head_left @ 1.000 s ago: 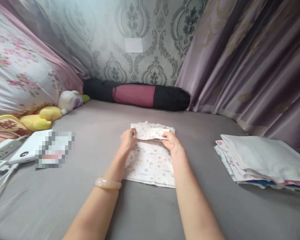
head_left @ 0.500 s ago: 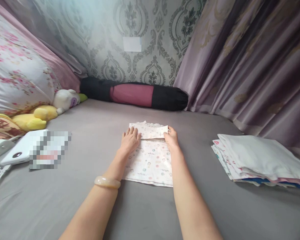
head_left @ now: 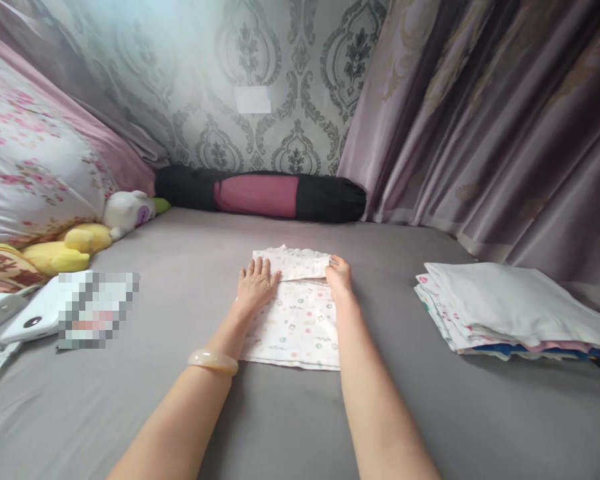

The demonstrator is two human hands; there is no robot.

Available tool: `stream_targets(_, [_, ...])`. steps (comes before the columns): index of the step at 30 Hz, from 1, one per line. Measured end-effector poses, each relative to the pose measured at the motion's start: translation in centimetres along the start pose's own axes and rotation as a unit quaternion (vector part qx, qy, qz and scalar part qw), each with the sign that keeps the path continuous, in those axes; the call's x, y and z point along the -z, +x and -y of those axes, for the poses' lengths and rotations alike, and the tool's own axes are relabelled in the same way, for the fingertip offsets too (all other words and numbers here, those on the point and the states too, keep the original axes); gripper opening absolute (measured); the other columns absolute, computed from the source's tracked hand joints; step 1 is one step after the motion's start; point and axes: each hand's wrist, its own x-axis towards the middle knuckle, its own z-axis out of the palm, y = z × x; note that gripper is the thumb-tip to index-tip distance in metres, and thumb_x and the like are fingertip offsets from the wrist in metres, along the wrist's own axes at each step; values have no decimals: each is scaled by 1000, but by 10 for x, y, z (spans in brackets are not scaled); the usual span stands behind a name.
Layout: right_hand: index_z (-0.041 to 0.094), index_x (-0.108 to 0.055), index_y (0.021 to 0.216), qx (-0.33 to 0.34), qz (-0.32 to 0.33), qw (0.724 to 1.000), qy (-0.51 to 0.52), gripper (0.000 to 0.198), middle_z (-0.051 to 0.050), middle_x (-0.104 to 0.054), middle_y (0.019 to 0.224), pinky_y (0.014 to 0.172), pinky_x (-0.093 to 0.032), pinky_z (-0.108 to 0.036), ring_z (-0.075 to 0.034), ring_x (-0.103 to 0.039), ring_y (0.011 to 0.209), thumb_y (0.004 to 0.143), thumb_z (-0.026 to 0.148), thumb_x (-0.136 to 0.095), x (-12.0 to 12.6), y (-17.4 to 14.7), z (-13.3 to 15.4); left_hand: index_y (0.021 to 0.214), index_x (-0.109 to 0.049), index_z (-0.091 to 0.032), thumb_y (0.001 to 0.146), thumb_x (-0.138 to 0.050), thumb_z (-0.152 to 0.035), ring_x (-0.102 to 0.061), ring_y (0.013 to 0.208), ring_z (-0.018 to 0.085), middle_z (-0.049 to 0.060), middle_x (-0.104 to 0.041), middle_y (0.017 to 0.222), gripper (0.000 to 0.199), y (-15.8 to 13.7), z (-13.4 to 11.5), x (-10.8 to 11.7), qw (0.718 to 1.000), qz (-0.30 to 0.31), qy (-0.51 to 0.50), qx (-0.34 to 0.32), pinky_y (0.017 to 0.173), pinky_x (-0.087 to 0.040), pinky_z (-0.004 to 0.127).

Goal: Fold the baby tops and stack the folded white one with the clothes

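A white garment (head_left: 295, 327) with a small coloured print lies flat on the grey bed sheet (head_left: 190, 267), its far part folded over toward me. My left hand (head_left: 259, 283) rests flat on the left side of the fold, fingers spread, a pale bangle on that wrist. At the right end of the folded part, my right hand (head_left: 339, 273) pinches the edge of the cloth between thumb and fingers. Part of the garment's sides is hidden under my hands and forearms.
A stack of folded clothes (head_left: 510, 307) sits to the right. Along the wall lies a black and maroon roll bag (head_left: 260, 195). On the left are plush toys (head_left: 55, 257), a floral pillow (head_left: 35, 147), a white device (head_left: 45, 310) and a power strip (head_left: 0, 310). A curtain (head_left: 430, 120) hangs at right.
The view has shifted slightly, so everything sits a little differently in the picture. My left hand's fingers are spread a bit wider; my right hand keeps its hold on the fold's edge.
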Motion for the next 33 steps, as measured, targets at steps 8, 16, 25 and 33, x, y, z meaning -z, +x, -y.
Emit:
stream_targets(8, [13, -64, 106, 35, 3, 999, -28, 44, -10, -74, 103, 91, -52, -31, -18, -69, 101, 67, 1, -48, -3, -1, -1, 148, -34, -16, 97, -23, -52, -24, 147, 34, 17, -26, 160, 63, 6, -2, 14, 999, 36, -6, -5, 114, -25, 56])
stream_targets(16, [12, -59, 127, 129, -2, 949, -289, 52, -14, -65, 125, 107, -39, -34, -20, -57, 122, 81, 2, -36, -1, -24, 22, 127, -51, -17, 98, -33, -42, -31, 143, 32, 18, -45, 147, 43, 12, -21, 25, 999, 3, -10, -33, 112, -25, 60])
stream_targets(25, [17, -44, 146, 243, 183, 816, -492, 48, -8, -32, 159, 121, -6, -49, -23, -18, 149, 101, 24, -28, -15, -55, 23, 148, -37, -16, 100, -25, -32, -22, 149, 27, 13, -35, 157, 52, 24, -46, 2, 993, -46, -30, -105, 119, -16, 54])
stream_targets(33, [21, -40, 149, 203, 201, 795, -534, 53, -6, -30, 160, 120, -4, -52, -27, -17, 149, 99, 30, -26, -20, -56, 19, 150, -37, -19, 101, -23, -37, -24, 148, 27, 10, -32, 158, 54, 27, -36, -10, 993, -25, -15, -116, 119, -17, 52])
